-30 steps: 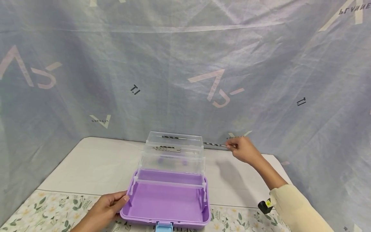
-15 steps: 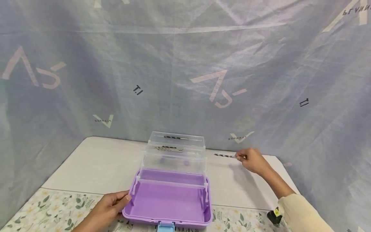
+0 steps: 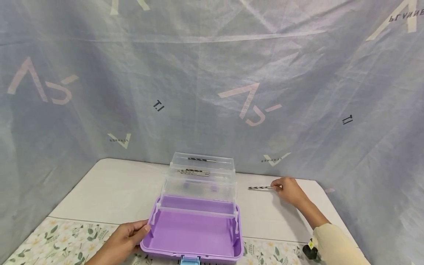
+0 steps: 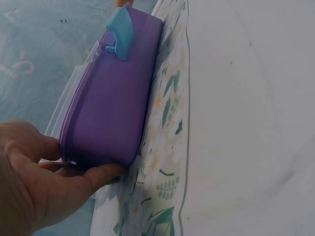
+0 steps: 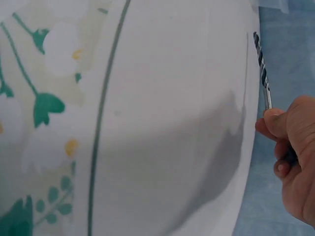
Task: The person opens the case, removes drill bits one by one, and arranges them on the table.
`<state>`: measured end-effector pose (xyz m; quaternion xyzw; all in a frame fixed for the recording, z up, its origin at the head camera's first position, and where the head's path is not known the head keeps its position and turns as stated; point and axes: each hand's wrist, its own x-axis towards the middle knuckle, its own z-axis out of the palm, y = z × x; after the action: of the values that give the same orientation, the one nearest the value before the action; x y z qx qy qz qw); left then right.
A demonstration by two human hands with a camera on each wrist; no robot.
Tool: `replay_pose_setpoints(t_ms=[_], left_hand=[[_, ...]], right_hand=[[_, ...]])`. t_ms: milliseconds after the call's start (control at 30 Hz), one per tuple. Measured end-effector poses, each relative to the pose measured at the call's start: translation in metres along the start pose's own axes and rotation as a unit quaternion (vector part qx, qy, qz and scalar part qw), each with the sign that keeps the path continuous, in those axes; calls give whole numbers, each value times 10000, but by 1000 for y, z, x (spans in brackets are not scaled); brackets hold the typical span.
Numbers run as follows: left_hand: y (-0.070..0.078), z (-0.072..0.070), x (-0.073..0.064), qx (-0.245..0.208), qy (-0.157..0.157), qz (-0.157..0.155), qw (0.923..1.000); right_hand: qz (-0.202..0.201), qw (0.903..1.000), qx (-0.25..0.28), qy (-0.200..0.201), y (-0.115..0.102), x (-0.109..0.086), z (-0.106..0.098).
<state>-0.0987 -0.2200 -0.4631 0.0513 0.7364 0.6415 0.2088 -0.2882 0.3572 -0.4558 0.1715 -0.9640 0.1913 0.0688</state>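
A purple toolbox (image 3: 192, 232) with a light blue latch (image 3: 190, 260) stands unlidded, its clear tiered trays (image 3: 200, 189) raised behind the purple base. At its left end my left hand (image 3: 120, 239) grips the end wall near the rim, and the left wrist view shows fingers (image 4: 106, 172) against that wall. To the right of the trays, my right hand (image 3: 289, 190) pinches a dark spiral drill bit (image 3: 260, 188) by its plain shank; the fluted end points left toward the toolbox. In the right wrist view the drill bit (image 5: 262, 66) is above the white surface, its shadow beside it.
Several drill bits (image 3: 194, 172) lie in one clear tray, and another drill bit (image 3: 201, 159) is in the top tray. White tabletop (image 3: 109, 187) surrounds the box, with floral cloth (image 3: 61, 237) along the front. A grey-blue curtain (image 3: 185, 81) hangs behind.
My right hand has carried the drill bit away from the upper trays, moving right and then down toward the tabletop. My left hand stays on the toolbox's left end.
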Motion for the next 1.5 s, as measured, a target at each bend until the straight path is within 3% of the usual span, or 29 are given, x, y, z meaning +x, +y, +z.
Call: replay_pose_setpoints(t_ms=[533, 833, 1067, 1133, 1300, 1367, 1500], left_hand=[[1, 1, -1, 53, 107, -7, 9999], [1, 1, 0, 50, 93, 107, 9999], [1, 1, 0, 24, 75, 56, 10000], [1, 2, 0, 16, 82, 9, 10000], [1, 2, -1, -43, 32, 33, 10000], [1, 2, -2, -69, 13, 64, 10000], [1, 3, -2, -84, 20, 87, 9999]], right_hand=[[27, 9992, 103, -395, 2, -4, 10], [19, 9997, -68, -215, 4, 0, 13], [-225, 9997, -66, 6, 7, 9, 16], [-299, 9995, 2, 86, 14, 13, 19], [-486, 9982, 132, 317, 64, 31, 47], [-352, 9989, 138, 262, 61, 32, 47], [-26, 10000, 13, 0, 21, 23, 24]])
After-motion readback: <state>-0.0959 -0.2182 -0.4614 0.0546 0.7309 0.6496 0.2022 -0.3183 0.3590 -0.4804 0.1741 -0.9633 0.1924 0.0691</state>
